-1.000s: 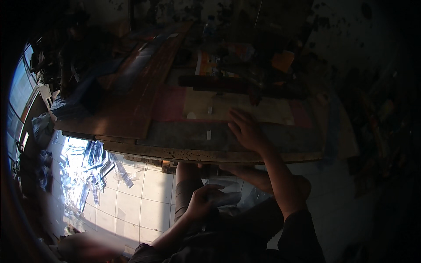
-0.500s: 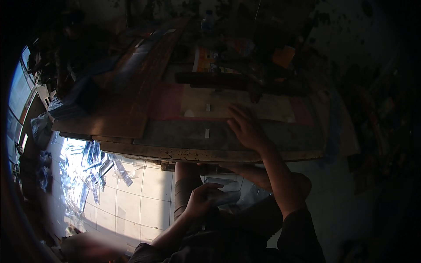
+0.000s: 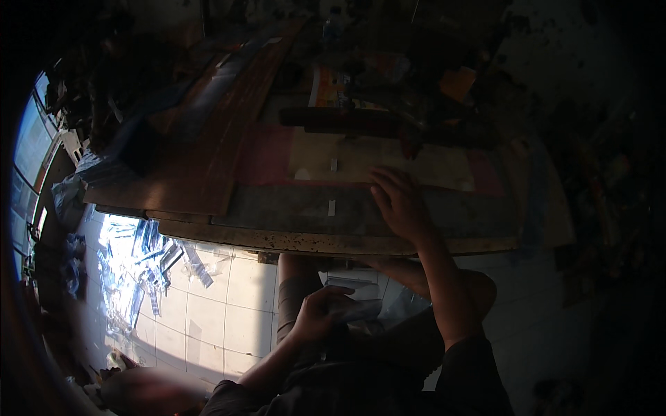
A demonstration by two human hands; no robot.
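Over my lap, my left hand is closed on what look like thin, clear plastic pieces. My right hand is over the worktable, fingers stretched out and holding nothing that shows. Its fingertips are at the near edge of a long pale sheet, which lies on a pink sheet. One small whitish strip sits on the pale sheet, and a similar small strip lies closer to me on the grey surface. Behind the sheets, a long dark bar runs crosswise.
A brown board covers the table's left side. Glossy plastic strips are heaped on the sunlit tiled floor at left. An orange piece and a printed sheet are towards the back. A blurred shape is at lower left.
My right hand has drawn back slightly towards me and to the right, its fingers now near the pale sheet's edge. My left hand still holds the plastic. The view has shifted slightly.
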